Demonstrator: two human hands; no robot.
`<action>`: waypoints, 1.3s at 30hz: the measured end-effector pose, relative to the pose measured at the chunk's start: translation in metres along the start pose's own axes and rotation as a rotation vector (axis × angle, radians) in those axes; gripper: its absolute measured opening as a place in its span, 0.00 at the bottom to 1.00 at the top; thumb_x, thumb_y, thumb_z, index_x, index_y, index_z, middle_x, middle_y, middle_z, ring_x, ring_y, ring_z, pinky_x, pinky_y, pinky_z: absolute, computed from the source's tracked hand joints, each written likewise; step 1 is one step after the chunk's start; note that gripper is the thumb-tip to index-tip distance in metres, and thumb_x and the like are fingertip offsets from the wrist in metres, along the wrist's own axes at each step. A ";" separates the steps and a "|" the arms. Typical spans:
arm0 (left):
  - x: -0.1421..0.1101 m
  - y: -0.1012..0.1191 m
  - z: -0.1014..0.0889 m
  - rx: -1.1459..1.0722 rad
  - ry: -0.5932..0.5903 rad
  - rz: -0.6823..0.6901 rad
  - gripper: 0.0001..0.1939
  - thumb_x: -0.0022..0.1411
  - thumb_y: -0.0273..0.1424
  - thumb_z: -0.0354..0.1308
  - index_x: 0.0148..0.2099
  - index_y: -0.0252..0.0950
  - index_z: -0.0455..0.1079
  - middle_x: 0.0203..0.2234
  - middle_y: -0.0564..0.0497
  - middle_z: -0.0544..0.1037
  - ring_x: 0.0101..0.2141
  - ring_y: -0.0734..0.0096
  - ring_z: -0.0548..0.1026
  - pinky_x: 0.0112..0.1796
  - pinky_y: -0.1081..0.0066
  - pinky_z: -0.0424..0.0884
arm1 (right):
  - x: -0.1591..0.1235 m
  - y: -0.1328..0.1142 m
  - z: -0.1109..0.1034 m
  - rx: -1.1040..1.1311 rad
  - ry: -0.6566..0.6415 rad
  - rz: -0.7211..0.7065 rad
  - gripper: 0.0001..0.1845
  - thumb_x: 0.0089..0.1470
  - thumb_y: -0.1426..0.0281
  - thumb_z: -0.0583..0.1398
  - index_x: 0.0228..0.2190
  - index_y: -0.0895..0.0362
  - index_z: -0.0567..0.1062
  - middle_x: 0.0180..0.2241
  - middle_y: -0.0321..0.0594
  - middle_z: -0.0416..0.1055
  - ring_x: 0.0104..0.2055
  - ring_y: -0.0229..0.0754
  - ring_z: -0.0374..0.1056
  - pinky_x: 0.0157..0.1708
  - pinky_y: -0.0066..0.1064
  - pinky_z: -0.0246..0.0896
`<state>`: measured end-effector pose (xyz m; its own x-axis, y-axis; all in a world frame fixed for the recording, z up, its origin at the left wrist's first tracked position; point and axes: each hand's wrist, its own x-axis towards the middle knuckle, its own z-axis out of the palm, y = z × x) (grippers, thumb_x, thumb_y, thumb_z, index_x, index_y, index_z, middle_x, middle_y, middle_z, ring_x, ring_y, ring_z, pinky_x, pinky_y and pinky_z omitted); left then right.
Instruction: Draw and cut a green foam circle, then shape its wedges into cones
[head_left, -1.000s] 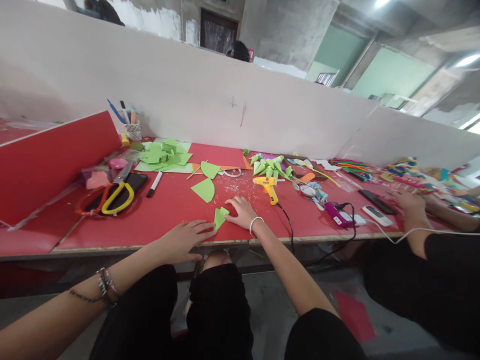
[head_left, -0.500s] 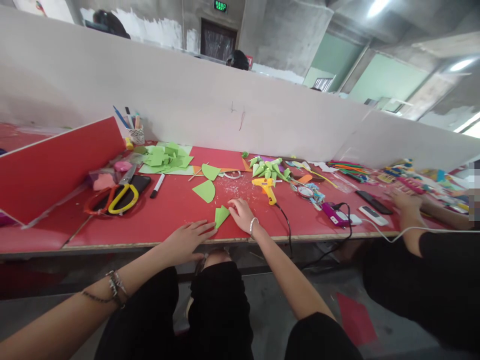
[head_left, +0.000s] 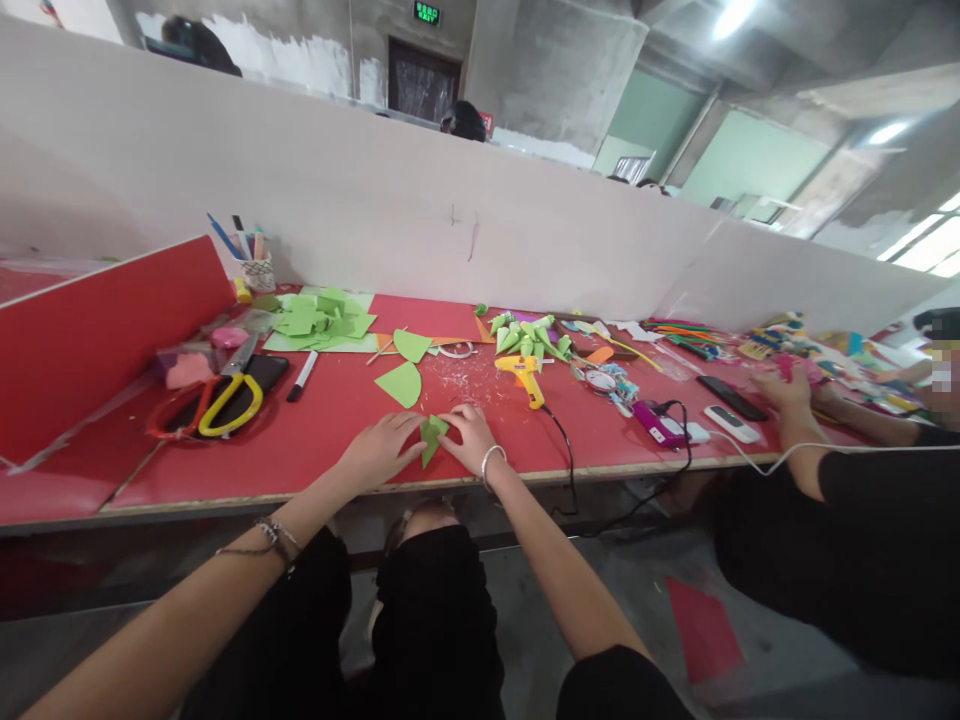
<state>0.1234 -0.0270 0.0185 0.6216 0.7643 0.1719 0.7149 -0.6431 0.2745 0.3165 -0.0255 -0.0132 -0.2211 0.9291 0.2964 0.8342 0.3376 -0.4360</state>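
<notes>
A small piece of green paper [head_left: 430, 448], creased and pointed toward me, sits between my hands near the table's front edge. My left hand [head_left: 381, 450] grips its left side between thumb and fingers. From the other side, my right hand [head_left: 468, 438] pinches its upper right edge. Just beyond lie two flat green paper pieces [head_left: 400, 384] with rounded edges. A yellow hot glue gun [head_left: 523, 378] rests to the right of my right hand, and behind it is a pile of rolled green paper cones [head_left: 529, 336].
Red-and-yellow scissors [head_left: 232, 402] lie on a dark phone at left, beside a marker [head_left: 302, 377]. Green paper scraps [head_left: 322, 318] are heaped behind. A purple power strip [head_left: 660, 426] and white cable are at right, near a co-worker's hands [head_left: 784, 386]. A white partition [head_left: 360, 190] stands behind.
My left hand has lifted from lying flat and now grips the green paper. My right hand has closed on the paper's other side. The paper has turned and looks more folded.
</notes>
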 end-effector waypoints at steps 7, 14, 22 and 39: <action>0.006 0.010 0.021 0.103 0.106 -0.170 0.27 0.58 0.44 0.45 0.54 0.32 0.58 0.51 0.40 0.65 0.50 0.54 0.61 0.46 0.58 0.60 | -0.003 -0.003 -0.001 0.061 0.061 -0.010 0.18 0.46 0.69 0.59 0.42 0.57 0.71 0.39 0.44 0.65 0.43 0.45 0.58 0.45 0.37 0.55; 0.013 0.016 0.021 -0.096 0.177 -0.266 0.17 0.53 0.42 0.52 0.42 0.36 0.63 0.40 0.45 0.70 0.44 0.56 0.65 0.43 0.58 0.60 | -0.004 -0.006 -0.004 0.320 0.102 0.059 0.05 0.46 0.74 0.56 0.30 0.58 0.70 0.31 0.39 0.67 0.32 0.38 0.62 0.34 0.30 0.59; 0.024 0.023 0.009 -0.854 0.143 -0.305 0.20 0.56 0.45 0.46 0.44 0.36 0.60 0.39 0.47 0.71 0.39 0.66 0.70 0.38 0.67 0.66 | 0.000 -0.012 -0.009 0.716 0.181 0.058 0.03 0.47 0.72 0.54 0.28 0.57 0.67 0.31 0.38 0.65 0.33 0.37 0.64 0.35 0.29 0.62; 0.033 -0.010 -0.021 -1.042 -0.079 -0.217 0.16 0.56 0.44 0.49 0.30 0.36 0.60 0.17 0.60 0.61 0.17 0.80 0.63 0.23 0.75 0.60 | 0.016 -0.027 -0.045 0.635 0.210 0.006 0.09 0.53 0.68 0.51 0.35 0.55 0.68 0.34 0.40 0.67 0.37 0.38 0.65 0.38 0.31 0.62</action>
<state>0.1297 0.0058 0.0409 0.5599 0.8281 -0.0295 0.2098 -0.1072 0.9719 0.3131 -0.0266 0.0413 -0.0607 0.9039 0.4235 0.3616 0.4154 -0.8347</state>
